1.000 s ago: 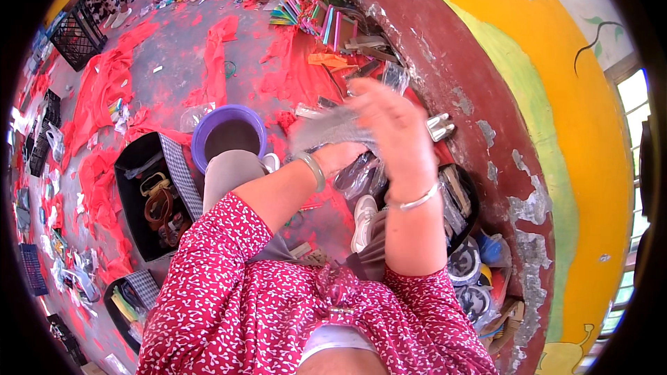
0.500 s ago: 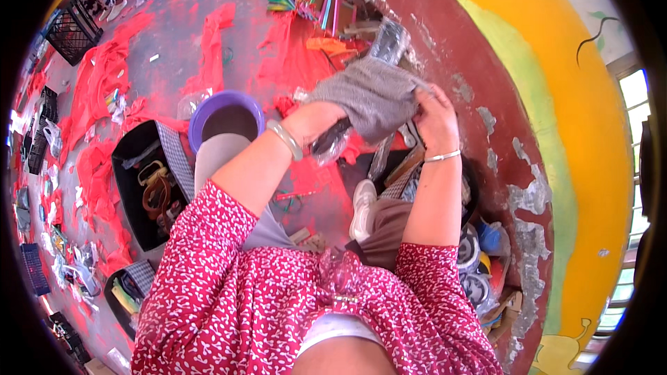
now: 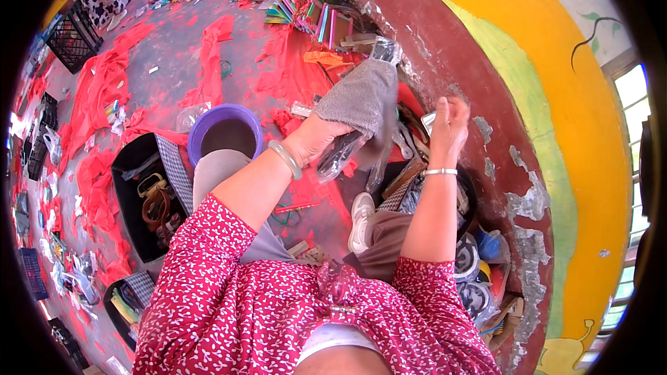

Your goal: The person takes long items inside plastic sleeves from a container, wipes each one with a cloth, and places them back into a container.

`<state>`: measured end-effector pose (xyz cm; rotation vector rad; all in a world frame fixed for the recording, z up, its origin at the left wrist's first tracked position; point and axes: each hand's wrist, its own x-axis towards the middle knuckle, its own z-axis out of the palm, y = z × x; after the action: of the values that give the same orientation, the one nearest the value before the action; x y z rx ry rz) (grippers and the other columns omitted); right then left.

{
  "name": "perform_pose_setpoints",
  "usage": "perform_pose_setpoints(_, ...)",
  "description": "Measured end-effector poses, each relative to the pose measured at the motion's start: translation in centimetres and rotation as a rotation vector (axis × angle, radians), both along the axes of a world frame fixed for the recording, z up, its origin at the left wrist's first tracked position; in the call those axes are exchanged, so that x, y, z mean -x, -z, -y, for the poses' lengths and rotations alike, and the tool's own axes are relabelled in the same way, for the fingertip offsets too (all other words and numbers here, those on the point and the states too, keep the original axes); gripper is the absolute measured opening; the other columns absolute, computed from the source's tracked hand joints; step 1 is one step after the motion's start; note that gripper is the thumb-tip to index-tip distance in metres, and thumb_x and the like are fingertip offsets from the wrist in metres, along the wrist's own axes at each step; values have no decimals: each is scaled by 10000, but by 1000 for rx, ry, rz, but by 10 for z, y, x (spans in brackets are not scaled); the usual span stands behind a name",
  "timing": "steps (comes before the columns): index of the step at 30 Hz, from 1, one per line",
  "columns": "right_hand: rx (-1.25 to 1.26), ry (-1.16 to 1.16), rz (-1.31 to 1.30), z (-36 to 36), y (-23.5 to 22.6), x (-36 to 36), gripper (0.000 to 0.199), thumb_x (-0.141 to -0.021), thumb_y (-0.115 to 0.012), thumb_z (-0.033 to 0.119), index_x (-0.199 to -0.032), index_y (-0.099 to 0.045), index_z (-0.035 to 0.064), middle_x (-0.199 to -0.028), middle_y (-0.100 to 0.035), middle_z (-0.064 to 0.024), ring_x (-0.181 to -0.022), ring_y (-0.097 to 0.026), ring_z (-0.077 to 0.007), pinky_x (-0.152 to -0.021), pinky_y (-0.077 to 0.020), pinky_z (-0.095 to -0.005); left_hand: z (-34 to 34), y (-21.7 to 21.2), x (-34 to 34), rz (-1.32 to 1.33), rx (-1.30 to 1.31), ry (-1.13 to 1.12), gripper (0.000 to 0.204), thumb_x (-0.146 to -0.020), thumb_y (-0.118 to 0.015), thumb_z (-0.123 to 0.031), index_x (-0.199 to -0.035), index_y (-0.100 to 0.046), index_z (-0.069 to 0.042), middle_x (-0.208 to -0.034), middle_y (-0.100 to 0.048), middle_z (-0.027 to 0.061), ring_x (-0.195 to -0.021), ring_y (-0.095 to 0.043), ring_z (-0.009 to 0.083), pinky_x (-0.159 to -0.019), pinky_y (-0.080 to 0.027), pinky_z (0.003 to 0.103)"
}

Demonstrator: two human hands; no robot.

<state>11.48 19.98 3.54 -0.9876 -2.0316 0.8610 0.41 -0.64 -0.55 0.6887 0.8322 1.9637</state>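
My left hand (image 3: 316, 137) grips a grey cloth item (image 3: 358, 101) wrapped in a clear plastic bag (image 3: 340, 156), held up over the floor in front of me. The bag's top end (image 3: 384, 48) sticks out above the cloth. My right hand (image 3: 449, 125) is raised to the right of the cloth, apart from it, fingers loosely curled with nothing visible in them. Both wrists wear bangles. My knees and a white shoe (image 3: 361, 219) show below.
A purple bucket (image 3: 224, 125) stands by my left knee. A black tray (image 3: 142, 194) with straps lies left. Red cloth scraps (image 3: 208, 55) cover the grey floor. Coloured packets (image 3: 326, 21) pile up ahead. A curved dark red wall (image 3: 472, 97) runs on the right, with clutter (image 3: 479, 271) at its foot.
My left hand has lifted the bagged grey cloth higher and away from me. My right hand has let go of it and moved off to the right.
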Motion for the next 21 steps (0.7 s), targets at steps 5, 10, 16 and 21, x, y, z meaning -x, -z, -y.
perform_pose_setpoints(5,992,-664,-267,79,9,12,463,-809,-671,227,-1155,-490,-21,-1105,-572,-109,-1002,-566,-223,-851,-465,-343,-2,-3,-5,-89,58,-2,417,-807,-618,-44,-1206,-496,-54,-1112,-562,34,-1005,-544,147,-863,-453,306)
perform_pose_setpoints(10,1224,-627,-509,86,22,25,403,-789,-655,68,-1158,-505,8,-1086,-587,-100,-981,-579,-229,-865,-468,-379,-11,-17,-13,-266,-88,3,440,-785,-617,-6,-1205,-490,-39,-1152,-541,43,-1060,-513,147,-921,-416,304)
perform_pose_setpoints(16,1132,-461,-635,90,21,29,351,-758,-662,13,-1092,-556,24,-1048,-606,-64,-967,-575,-208,-876,-448,-349,-32,-19,-11,-613,-84,-285,446,-764,-610,15,-1191,-491,-30,-1117,-563,47,-1044,-521,152,-919,-410,290)
perform_pose_setpoints(21,1056,-456,-739,84,28,31,278,-776,-662,41,-1045,-592,52,-1005,-619,-46,-912,-593,-192,-827,-467,-319,-21,-2,-11,-216,45,-49,417,-784,-633,-36,-1179,-500,-30,-1106,-570,45,-986,-548,135,-838,-458,281)
